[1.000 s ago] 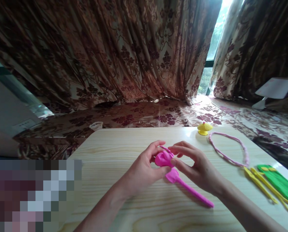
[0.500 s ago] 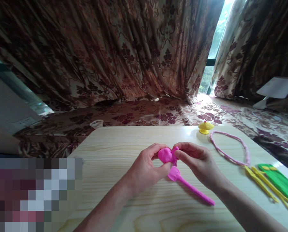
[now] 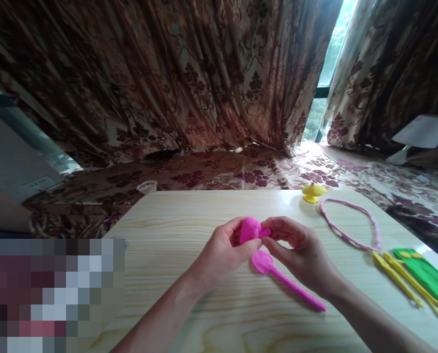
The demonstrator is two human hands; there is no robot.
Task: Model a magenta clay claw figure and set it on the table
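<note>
The left hand (image 3: 224, 252) is cupping a bright pink, rounded lump of soft, clay-like material (image 3: 249, 229), its thumb pressing along the near side and its fingers curling behind, probably so the soft body is staying steady without being squashed. The right hand (image 3: 301, 247) is pinching the lump's narrow pink end (image 3: 265, 232) between thumb and fingertips, a light grip that seems to be suiting fine shaping; whether that end is a separate piece I cannot tell. Both hands are meeting above the pale wood-grain table (image 3: 174, 230), which is likely giving the fingers free room around the lump. Just below the fingertips, a bright pink, spoon-shaped clay piece (image 3: 283, 278) is lying flat, its handle running beneath the right hand. Beyond the right hand, a yellow, domed clay piece on a foot (image 3: 313, 192) is standing upright. To the right hand's right, a pale pink, twisted clay loop (image 3: 376, 235), thin yellow clay strips (image 3: 396, 278) and a flat green clay slab (image 3: 426, 277) are resting, apparently set aside, leaving working space.
</note>
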